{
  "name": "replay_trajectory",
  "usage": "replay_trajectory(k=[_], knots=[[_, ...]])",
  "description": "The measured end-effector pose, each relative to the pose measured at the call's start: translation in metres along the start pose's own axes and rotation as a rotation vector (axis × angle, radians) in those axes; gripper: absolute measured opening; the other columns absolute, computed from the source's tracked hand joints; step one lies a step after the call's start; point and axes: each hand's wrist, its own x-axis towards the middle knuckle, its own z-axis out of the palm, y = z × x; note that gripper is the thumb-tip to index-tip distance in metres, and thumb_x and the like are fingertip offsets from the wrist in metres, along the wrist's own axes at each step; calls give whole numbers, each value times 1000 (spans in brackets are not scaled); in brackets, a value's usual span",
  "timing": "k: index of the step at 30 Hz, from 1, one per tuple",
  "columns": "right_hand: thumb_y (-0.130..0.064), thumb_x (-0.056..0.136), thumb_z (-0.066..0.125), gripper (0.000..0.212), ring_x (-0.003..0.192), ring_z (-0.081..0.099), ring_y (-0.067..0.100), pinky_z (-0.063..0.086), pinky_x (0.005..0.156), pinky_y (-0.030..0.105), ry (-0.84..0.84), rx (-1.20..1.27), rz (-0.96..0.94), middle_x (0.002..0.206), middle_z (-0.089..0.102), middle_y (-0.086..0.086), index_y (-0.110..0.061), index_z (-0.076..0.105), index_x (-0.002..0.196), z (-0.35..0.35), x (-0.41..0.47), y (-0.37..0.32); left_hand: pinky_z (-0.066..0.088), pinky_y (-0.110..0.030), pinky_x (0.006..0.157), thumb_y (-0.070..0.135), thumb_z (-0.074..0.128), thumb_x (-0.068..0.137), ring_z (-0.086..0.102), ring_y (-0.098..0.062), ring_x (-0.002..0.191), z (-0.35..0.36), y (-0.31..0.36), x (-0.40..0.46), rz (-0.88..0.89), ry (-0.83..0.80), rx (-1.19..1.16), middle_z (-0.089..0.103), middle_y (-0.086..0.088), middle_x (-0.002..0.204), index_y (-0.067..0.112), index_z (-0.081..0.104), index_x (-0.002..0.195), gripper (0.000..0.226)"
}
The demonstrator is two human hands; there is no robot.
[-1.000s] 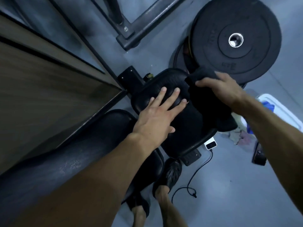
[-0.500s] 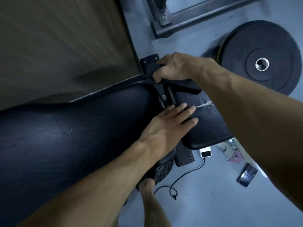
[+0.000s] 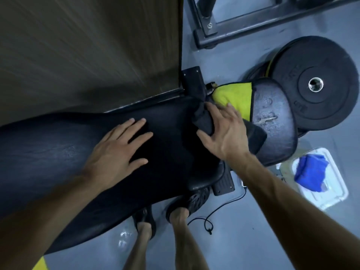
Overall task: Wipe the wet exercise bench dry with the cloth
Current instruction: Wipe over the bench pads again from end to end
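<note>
The bench runs long and black from the lower left toward the upper right, and its far edge sits tight against a dark wood-grain wall panel, so there is no room on that side. The near edge is open to grey floor, where the person's two feet in dark perforated shoes stand just beside the bench. A thin black cable curls on the floor near them.

Past a gap in the padding comes the smaller seat pad, its surface scuffed and grey. Beyond it, close against its end, a stack of black weight plates lies flat on the floor. A metal rack base stands further off at the top. To the right of the seat pad, a white tub holds a blue rag.

The cloth lies over the gap between the two pads, yellow-green on its far part and dark where it bunches nearer. The right hand rests on top of it, fingers spread wide, thumb pressed against the dark fold; it covers the cloth rather than gripping it. The left hand lies flat on the long pad, fingers apart, holding nothing, a little apart from the cloth.
</note>
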Motion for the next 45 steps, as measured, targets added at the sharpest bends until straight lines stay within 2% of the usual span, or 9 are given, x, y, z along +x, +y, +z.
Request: replay_trajectory(k=[5,9,13,18,24,30,34,40,45], knots=[[-42,81,56,75,142,44,27,21,126,45,51,226,173,143,59,10,-12,48,149,13,-77,-12,7,-50,123,75,52,76,-21,-21,151,14,-15,-17,-117,-145,-56,-26,6,163,40,-8,155,105],[-40,86,54,71,150,19,-7,20,126,47,40,406,276,153,33,-30,-28,39,154,8,-121,-21,1,-54,122,75,60,71,-28,-23,148,26,-13,-18,-130,-129,-68,-32,5,160,39,-16,153,117],[-50,92,52,68,149,34,10,32,120,51,66,611,407,155,47,-5,-33,33,155,15,-83,-48,4,-56,122,75,61,70,-23,-25,150,31,-16,-20,-124,-100,-81,-26,3,163,37,-12,155,117],[-56,91,46,70,136,47,35,38,110,43,30,270,357,150,48,17,-21,41,151,20,25,-57,-1,-55,122,70,64,72,-26,-23,149,32,-16,-20,-118,-98,-126,-28,5,162,38,-11,154,116],[-61,95,41,65,126,52,43,40,99,44,-379,-36,457,139,55,25,-14,52,139,-11,115,-58,0,-56,122,68,67,70,-26,-25,149,34,-13,-18,-137,-92,-100,-28,4,162,38,-12,154,120],[-65,96,38,74,133,51,34,39,95,37,-665,-99,12,148,53,15,-12,50,146,32,142,-174,-4,-54,122,72,65,69,-29,-25,147,34,-15,-16,-141,-104,-95,-28,3,162,39,-12,154,119],[-66,94,43,67,126,56,38,43,93,39,-561,-68,-113,139,60,18,-20,51,142,47,120,-181,-6,-53,122,71,65,70,-33,-24,146,35,-17,-16,-150,-104,-102,-30,3,161,40,-15,152,118],[-59,95,47,50,121,55,43,41,95,43,-393,-77,156,133,61,24,-22,59,127,-1,122,-76,-4,-55,122,64,71,71,-32,-21,146,38,-17,-20,-148,-55,-179,-35,7,159,41,-14,153,120],[-58,97,42,56,120,54,48,41,98,46,-309,-199,307,130,59,32,-12,54,128,13,110,-101,-5,-56,121,61,74,69,-27,-24,148,41,-18,-21,-132,-9,-188,-28,4,162,39,-6,155,119]])
